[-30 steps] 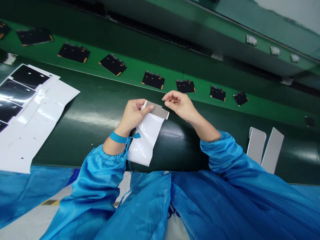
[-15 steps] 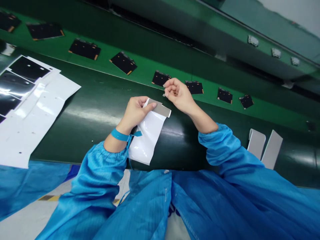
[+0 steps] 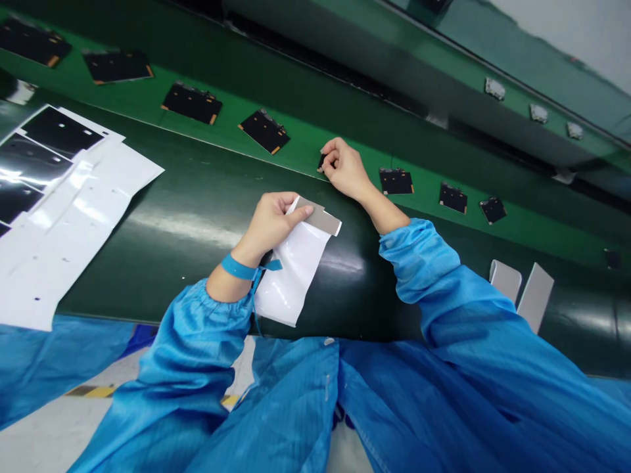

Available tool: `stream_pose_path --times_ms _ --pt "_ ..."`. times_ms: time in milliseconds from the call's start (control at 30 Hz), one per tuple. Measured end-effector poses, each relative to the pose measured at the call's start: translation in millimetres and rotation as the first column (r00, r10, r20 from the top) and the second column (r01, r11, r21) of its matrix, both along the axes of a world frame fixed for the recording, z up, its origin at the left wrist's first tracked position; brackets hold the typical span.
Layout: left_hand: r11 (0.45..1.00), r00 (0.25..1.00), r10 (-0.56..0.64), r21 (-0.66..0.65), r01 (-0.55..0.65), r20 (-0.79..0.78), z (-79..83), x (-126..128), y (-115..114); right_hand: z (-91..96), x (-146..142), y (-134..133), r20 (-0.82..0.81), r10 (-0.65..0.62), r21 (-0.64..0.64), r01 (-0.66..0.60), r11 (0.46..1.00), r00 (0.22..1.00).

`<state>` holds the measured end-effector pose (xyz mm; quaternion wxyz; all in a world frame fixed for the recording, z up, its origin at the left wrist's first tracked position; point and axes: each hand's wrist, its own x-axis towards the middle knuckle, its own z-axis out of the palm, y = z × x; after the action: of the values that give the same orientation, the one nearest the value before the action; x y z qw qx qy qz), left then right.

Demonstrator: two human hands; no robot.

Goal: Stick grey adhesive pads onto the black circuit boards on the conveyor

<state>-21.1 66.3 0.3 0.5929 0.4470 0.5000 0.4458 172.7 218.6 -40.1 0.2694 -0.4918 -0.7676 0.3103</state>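
My left hand is closed, with thumb on top, around the upper end of a glossy white backing sheet. A flat grey strip lies across that end of the sheet, under the thumb. My right hand reaches over the green conveyor belt, fingertips pinched together at a black circuit board. The fingers cover most of this board, and whatever they pinch is hidden. Just right of the hand, another black board lies on the belt.
More black boards lie spaced along the belt. At left are white sheets with black panels. Two bent light-grey pieces stand at right on the dark green bench. Small silvery parts sit on an upper ledge.
My right hand has moved slightly up and left, onto the black board. The boards on the belt have shifted rightward. My left hand still holds the sheet, almost in place.
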Motion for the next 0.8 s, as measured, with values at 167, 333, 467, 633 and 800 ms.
stream_pose_path --times_ms 167,333,467,633,800 --pt "1.000 1.000 -0.002 0.002 0.002 -0.012 0.8 0 -1 -4.1 8 -1 0.044 -0.038 0.010 0.038 0.999 0.998" --pt "1.000 1.000 0.001 -0.015 -0.001 -0.022 1.8 -1 -1 -6.7 17 -3 0.066 -0.089 0.019 0.088 0.996 0.994" --pt "1.000 1.000 -0.001 -0.019 0.000 -0.029 4.7 0 -1 -4.1 22 -7 0.068 -0.124 0.039 0.121 0.992 0.990" --pt "0.999 1.000 -0.006 -0.032 0.005 -0.024 6.7 1 0 -2.3 30 -12 0.067 -0.163 0.042 0.161 0.986 0.984" --pt "0.999 1.000 -0.010 -0.036 0.009 -0.029 6.1 0 0 -6.5 41 -14 0.071 -0.197 0.050 0.194 0.980 0.978"
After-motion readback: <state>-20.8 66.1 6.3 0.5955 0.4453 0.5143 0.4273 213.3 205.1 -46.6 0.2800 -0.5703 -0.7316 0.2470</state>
